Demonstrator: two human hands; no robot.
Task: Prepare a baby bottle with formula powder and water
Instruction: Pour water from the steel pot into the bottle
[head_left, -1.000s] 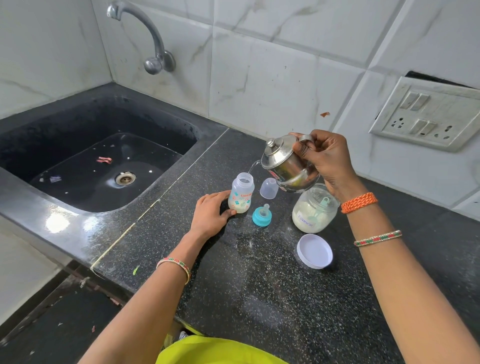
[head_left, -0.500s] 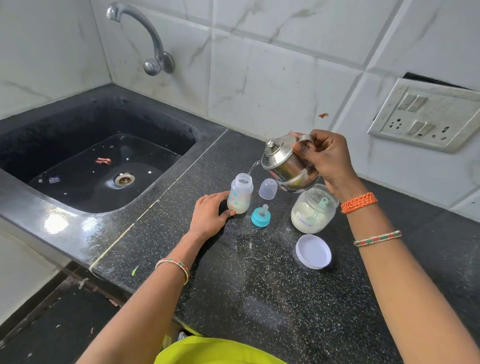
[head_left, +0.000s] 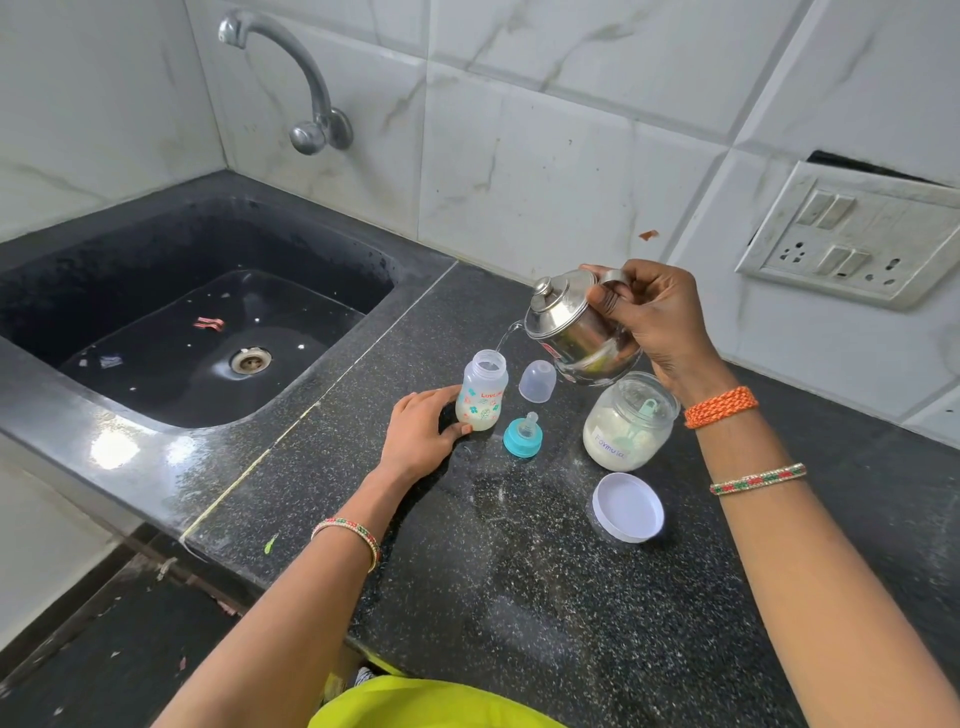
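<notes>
A small clear baby bottle (head_left: 482, 391) with printed flowers stands open on the black counter (head_left: 519, 571), whitish liquid low inside it. My left hand (head_left: 418, 434) grips its base. My right hand (head_left: 652, 319) holds a steel kettle (head_left: 569, 325) tilted left, and a thin stream of water runs from its spout into the bottle's mouth. The teal nipple ring (head_left: 522, 435) lies just right of the bottle. A clear cap (head_left: 537, 381) stands behind it. The open glass formula jar (head_left: 626, 423), with a green scoop inside, sits under my right wrist.
The jar's white lid (head_left: 628, 507) lies upturned near the jar. A black sink (head_left: 197, 332) with a drain fills the left, a steel tap (head_left: 296, 83) above it. A switch and socket plate (head_left: 852, 239) is on the tiled wall at right.
The kettle stays tilted and the pouring goes on. Both hands hold nearly the same places.
</notes>
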